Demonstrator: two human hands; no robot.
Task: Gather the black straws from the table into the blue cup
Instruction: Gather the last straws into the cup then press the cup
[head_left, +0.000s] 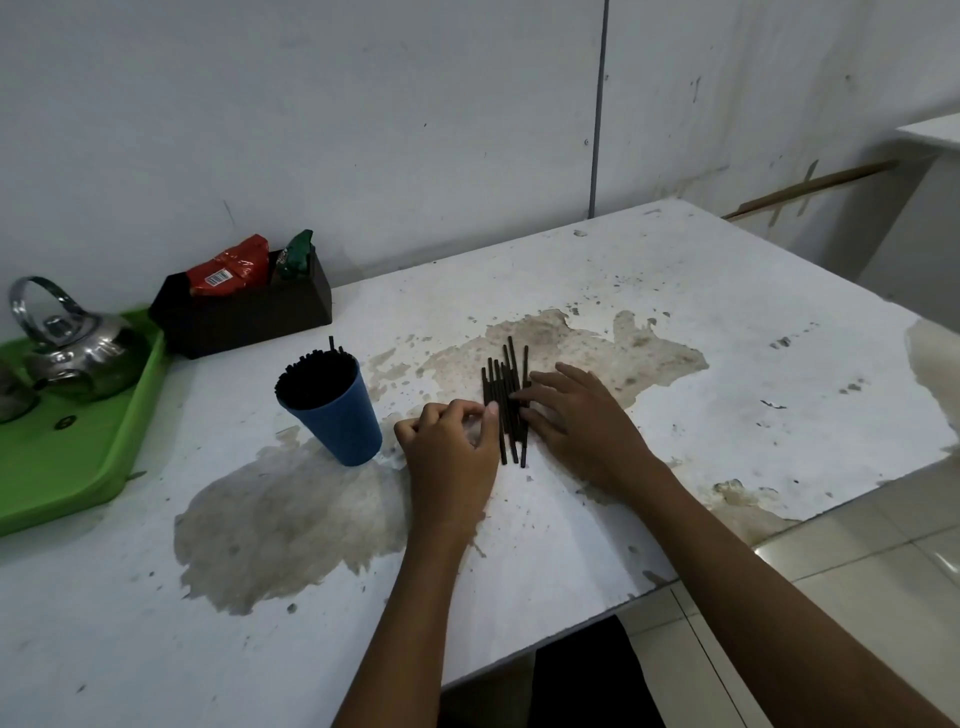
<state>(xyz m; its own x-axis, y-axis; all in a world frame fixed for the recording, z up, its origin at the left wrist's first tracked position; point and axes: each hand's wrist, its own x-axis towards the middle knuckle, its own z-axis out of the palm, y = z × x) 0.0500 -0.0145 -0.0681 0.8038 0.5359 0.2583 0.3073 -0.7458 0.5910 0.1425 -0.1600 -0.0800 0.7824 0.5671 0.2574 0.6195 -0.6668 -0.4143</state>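
Observation:
Several black straws (506, 387) lie side by side on the worn white table (727, 332), pointing away from me. My right hand (576, 415) lies flat with straight fingers pressing on their right side. My left hand (452, 441) is at their left edge, fingers curled, thumb and fingertips touching the nearest straw. The blue cup (337, 421) stands upright to the left of my left hand, packed with black straws, two poking above the rest.
A dark brown box (244, 317) with red and green packets stands by the wall. A green tray (78, 447) at the left holds a metal kettle (72, 348). The table's edge runs close on the right, with tiled floor beyond.

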